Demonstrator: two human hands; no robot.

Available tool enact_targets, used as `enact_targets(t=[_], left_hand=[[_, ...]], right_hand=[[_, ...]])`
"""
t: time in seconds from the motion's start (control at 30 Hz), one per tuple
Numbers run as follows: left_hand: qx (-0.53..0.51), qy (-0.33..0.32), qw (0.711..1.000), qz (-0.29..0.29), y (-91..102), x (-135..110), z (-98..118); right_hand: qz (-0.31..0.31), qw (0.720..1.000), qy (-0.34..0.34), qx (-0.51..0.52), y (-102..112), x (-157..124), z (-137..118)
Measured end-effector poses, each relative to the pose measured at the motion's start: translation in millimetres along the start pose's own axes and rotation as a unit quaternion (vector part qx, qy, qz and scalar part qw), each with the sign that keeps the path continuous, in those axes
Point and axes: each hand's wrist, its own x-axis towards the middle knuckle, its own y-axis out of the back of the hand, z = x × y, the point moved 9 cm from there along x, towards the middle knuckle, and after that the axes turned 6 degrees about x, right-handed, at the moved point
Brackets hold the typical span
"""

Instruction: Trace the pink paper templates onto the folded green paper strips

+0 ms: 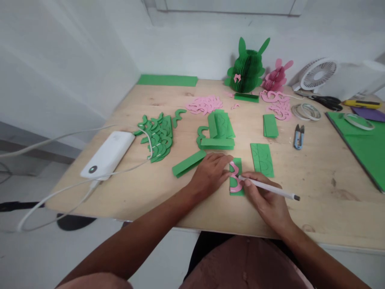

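Pink scalloped piece (235,173): our landmark; it lies on a narrow green strip (233,183), between our two hands.
Left hand (212,170): forefinger and thumb a little apart, tips at the landmark's left side; we judge they press it down, clamping nothing.
Right hand (266,198): thumb and fingers clamped on the white pen (272,187), its writing end at the landmark's right side, the very tip too small to tell.
Slip risk: pressed only from the left, the landmark could slide or turn on the strip if we push the pen hard.
Marked green card (262,159): just right of the landmark; our right knuckles could nudge it.
Folded green strip (189,163): left of the landmark, close by our left hand; a sweeping wrist might shove it.
Table (325,216): its front edge runs below the landmark, under both forearms; paper dragged towards us could fall there.
Room: wider to the landmark's right, below the blue snips (298,136); tighter to its upper left, by the green scalloped pieces (159,138).
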Motion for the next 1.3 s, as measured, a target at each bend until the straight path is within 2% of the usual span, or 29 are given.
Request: enact_targets(t=[0.1, 0.27, 0.4, 1.3], left_hand=[[0.0, 0.001, 1.0, 0.0, -0.3, 0, 0], [-0.006, 0.003, 1.0, -0.001, -0.5, -1, 0], [-0.004, 0.008, 1.0, -0.004, -0.9, -1, 0], [-0.01, 0.003, 1.0, 0.01, 0.6, -2, 0]], right_hand=[[0.001, 0.999, -0.031, 0.021, -2, 2, 4], [0.001, 0.998, -0.044, 0.035, -6, 0, 9], [-0.011, 0.999, -0.04, 0.0, -9, 0, 10], [-0.023, 0.999, -0.008, -0.042, -13, 1, 7]])
